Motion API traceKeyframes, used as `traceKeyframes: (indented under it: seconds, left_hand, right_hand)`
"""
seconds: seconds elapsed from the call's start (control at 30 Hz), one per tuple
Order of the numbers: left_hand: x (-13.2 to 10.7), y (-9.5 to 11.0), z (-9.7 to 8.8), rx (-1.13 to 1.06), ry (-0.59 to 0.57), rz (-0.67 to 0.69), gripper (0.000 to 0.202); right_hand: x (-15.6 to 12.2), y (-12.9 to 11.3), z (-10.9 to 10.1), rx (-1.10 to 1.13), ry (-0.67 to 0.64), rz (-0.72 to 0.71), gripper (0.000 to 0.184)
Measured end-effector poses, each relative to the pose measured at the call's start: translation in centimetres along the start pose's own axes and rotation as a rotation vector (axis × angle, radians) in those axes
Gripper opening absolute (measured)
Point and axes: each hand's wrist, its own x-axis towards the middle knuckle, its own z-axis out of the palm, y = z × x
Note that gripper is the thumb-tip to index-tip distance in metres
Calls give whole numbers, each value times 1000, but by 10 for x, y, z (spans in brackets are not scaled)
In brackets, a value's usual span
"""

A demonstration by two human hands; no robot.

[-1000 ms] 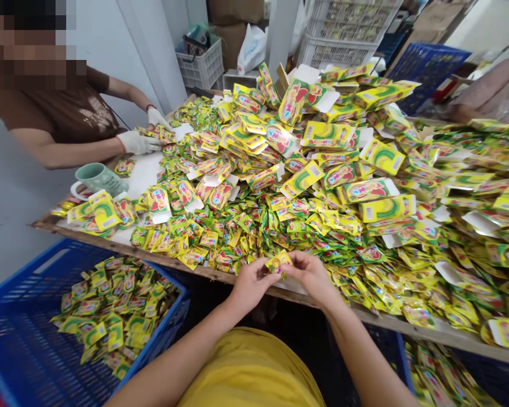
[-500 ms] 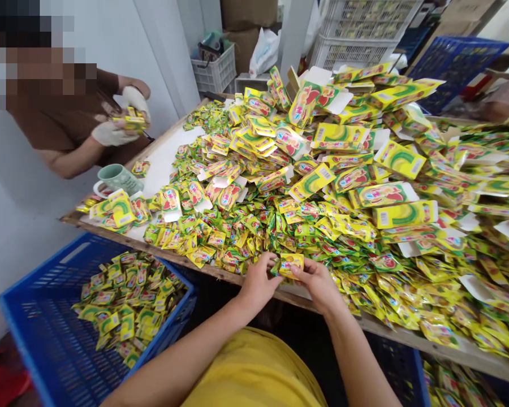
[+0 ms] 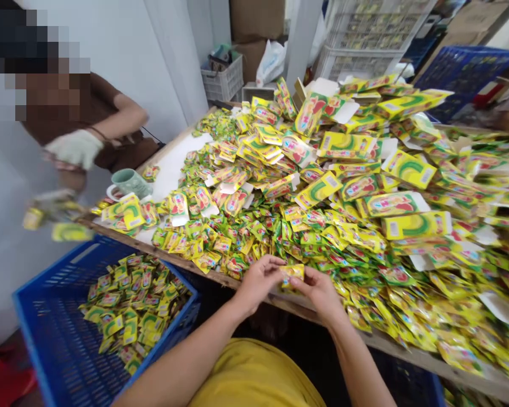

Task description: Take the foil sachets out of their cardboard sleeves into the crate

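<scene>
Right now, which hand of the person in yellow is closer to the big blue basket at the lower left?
Left. The left hand is off to the right of the blue basket; the right hand is farther right, past the left one.

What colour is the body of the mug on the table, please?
The mug body is pale green, best seen in the head view.

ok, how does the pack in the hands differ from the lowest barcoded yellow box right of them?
Size: the held pack looks smaller; the barcoded box is clearly longer.
Pose: the held pack sits between the left hand and right hand; the barcoded box lies unheld.
Visibility: the hands cover part of the held pack; the barcoded box shows its green curve.
Shared: both have yellow packaging.
</scene>
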Motion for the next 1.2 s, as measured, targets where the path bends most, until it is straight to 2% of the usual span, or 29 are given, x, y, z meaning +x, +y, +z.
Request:
traceKeyframes:
  seconds: [0.07,0.17,0.23,0.3,0.33,0.37,0.43,0.47,0.5,0.57,0.67,0.77,0.9,0.97,1.0,1.03,1.13,1.2]
  left_hand:
    - [-2,-4,2,22,21,43,29]
    - [-2,-7,3,67,52,98,29]
    - [-1,-1,-1,125,-45,147,28]
    - [6,14,-12,268,-117,236,22]
    - [13,24,-21,363,-74,301,18]
    - [24,35,-32,463,37,374,16]
    - [52,57,-57,665,378,491,17]
    - [68,67,-69,772,527,504,22]
    - [84,75,-80,879,615,477,29]
    - [110,86,-93,1038,667,386,46]
    - [127,88,-97,1158,652,318,53]
    - [126,80,-95,1269,614,359,58]
    - [110,75,-94,1272,569,421,58]
    - [92,76,-87,1219,583,491,57]
    - [80,76,-81,1189,548,527,57]
    - [66,76,-73,1159,470,555,58]
    - [22,66,-45,1060,114,572,61]
    - [-1,54,-28,996,-5,558,64]
  right_hand:
    - [-1,2,1,-121,58,-102,27]
    - [-4,-1,5,-264,86,-245,27]
    - [-6,-2,10,-230,41,-223,34]
    - [-8,2,15,-150,24,-126,38]
    - [-9,6,17,-116,40,-74,39]
    - [-10,10,19,-97,66,-33,40]
    - [-11,19,19,-118,131,-5,40]
    - [-12,22,19,-159,161,-21,39]
    - [-12,23,18,-215,188,-55,38]
    - [-13,23,17,-330,218,-153,34]
    - [-15,21,15,-422,224,-221,27]
    - [-16,23,13,-367,280,-147,28]
    - [-18,10,13,-78,305,-57,32]
    - [-18,-11,13,55,365,-104,31]
    - [-18,-24,13,103,409,-154,30]
    - [-17,-37,14,138,449,-207,28]
    - [-13,-69,16,152,478,-319,22]
    - [-9,-77,17,40,436,-353,21]
